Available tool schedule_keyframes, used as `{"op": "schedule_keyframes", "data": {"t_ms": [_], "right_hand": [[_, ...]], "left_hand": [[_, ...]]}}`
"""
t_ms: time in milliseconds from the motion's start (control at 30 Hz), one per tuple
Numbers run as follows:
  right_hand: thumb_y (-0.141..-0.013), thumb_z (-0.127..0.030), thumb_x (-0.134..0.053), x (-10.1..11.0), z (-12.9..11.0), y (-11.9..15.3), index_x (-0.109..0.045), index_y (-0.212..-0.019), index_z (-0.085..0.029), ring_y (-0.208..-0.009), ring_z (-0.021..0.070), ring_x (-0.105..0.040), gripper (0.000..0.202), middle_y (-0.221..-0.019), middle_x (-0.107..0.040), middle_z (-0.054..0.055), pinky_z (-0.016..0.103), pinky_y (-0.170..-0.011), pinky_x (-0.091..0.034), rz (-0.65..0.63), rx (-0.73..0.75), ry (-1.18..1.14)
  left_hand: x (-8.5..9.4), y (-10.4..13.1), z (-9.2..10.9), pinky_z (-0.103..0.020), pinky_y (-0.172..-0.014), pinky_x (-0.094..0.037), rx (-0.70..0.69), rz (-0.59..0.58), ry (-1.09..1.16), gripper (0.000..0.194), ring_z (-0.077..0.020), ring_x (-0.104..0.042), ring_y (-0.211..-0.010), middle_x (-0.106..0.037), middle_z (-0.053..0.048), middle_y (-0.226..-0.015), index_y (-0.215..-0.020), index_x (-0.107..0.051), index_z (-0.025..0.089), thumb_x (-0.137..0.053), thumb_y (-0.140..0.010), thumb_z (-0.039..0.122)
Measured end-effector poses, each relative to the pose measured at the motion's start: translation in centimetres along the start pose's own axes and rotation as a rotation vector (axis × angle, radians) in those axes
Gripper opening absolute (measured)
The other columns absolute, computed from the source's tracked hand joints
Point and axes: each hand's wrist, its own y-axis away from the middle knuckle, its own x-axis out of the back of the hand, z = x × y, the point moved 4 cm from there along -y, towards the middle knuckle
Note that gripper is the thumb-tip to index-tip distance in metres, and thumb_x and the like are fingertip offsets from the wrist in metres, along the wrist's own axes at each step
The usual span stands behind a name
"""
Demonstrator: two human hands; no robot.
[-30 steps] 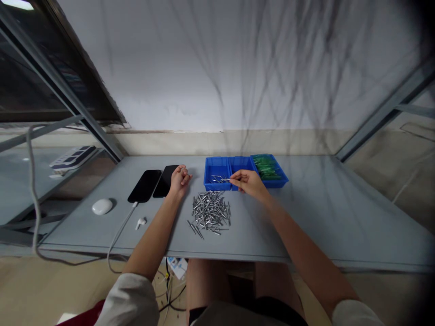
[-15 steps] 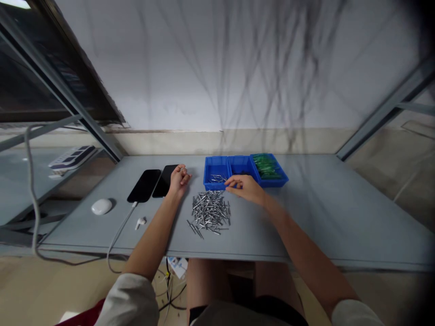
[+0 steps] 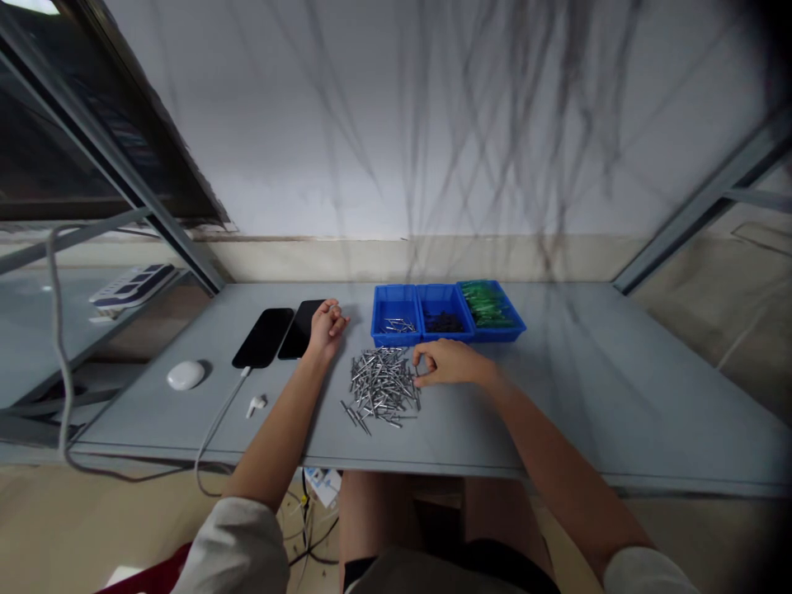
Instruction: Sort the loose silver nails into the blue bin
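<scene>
Curling right hand [image 3: 454,361] at metal pins [image 3: 379,381], printed card [image 3: 327,487] illegible

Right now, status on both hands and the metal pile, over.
Right hand at the right edge of the metal pile, grip unclear. Left hand curled by a black phone. Blue trays just beyond the pile; no obstruction seen.

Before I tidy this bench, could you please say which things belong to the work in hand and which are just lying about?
Apparently in use: metal pieces at the right hand; three blue bins.
Apparently lying about: two black phones; white cable; white oval case; white earbud.
</scene>
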Motion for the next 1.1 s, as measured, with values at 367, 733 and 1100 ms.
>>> {"op": "schedule_keyframes", "data": {"t_ms": [367,733,1100], "right_hand": [[-0.066,-0.039,-0.074,-0.29,-0.13,-0.07,-0.066,-0.089,-0.024,-0.065,0.0138,-0.058,0.028,-0.073,-0.066,-0.003,0.023,-0.053,-0.029,-0.036,-0.002,-0.008],[-0.068,-0.033,-0.074,-0.05,-0.15,-0.13,-0.064,-0.088,-0.023,-0.064,0.0134,-0.058,0.025,-0.070,-0.066,-0.004,0.023,-0.053,-0.029,0.013,0.016,-0.043],[-0.071,-0.023,-0.070,0.17,-0.12,-0.40,-0.062,-0.087,-0.019,-0.065,0.0130,-0.060,0.018,-0.073,-0.067,-0.001,0.023,-0.058,-0.037,0.118,0.095,-0.248]], "left_hand": [[0.04,-0.03,-0.02,-0.016,-0.059,-0.047,0.005,0.003,0.002,0.030,0.0023,-0.020,-0.025,-0.041,0.015,-0.051,-0.081,-0.047,0.018,-0.043,-0.062,-0.004],[0.04,-0.07,0.00,-0.016,-0.058,-0.047,-0.002,0.004,-0.010,0.025,0.0028,-0.020,-0.027,-0.039,0.015,-0.052,-0.080,-0.047,0.019,-0.049,-0.064,0.000],[-0.01,0.01,-0.01,-0.016,-0.059,-0.047,-0.005,-0.015,0.001,0.027,0.0026,-0.021,-0.026,-0.040,0.015,-0.052,-0.080,-0.047,0.019,-0.047,-0.063,-0.002]]}}
